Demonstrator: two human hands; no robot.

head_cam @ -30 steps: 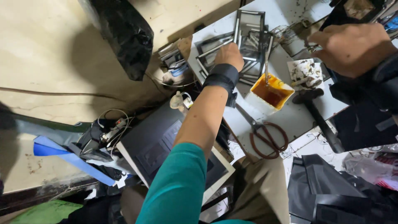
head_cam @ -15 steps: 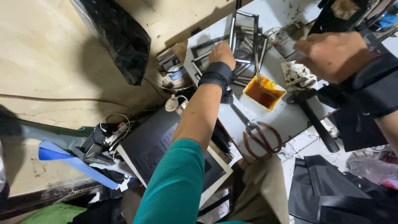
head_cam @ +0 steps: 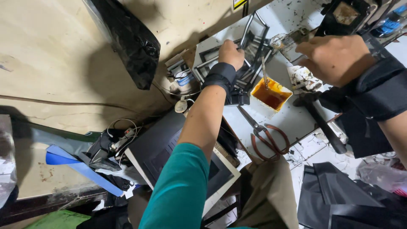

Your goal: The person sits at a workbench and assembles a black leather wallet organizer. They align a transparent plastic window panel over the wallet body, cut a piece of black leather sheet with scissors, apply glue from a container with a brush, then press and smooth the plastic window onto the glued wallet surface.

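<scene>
Your left hand [head_cam: 231, 53] is clenched around the edge of a thin dark metal frame [head_cam: 254, 32], holding it tilted above the stack of similar frames [head_cam: 212, 59] on the white tabletop [head_cam: 292, 118]. Your right hand [head_cam: 335, 57] hovers curled near a crumpled stained rag [head_cam: 303, 78]; whether its grip holds anything, you cannot tell. Just beside the stack sits a small white tray of orange glue [head_cam: 270, 95], red-handled scissors [head_cam: 265, 135] below.

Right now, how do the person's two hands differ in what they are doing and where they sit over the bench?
The left hand is closed on a thin metal frame at the back of the bench, while the right hand hovers with fingers curled and nothing visibly in its grip. The left hand lies left of the small tray of orange liquid; the right hand lies right of it. Both wear a dark wrist band.
</scene>
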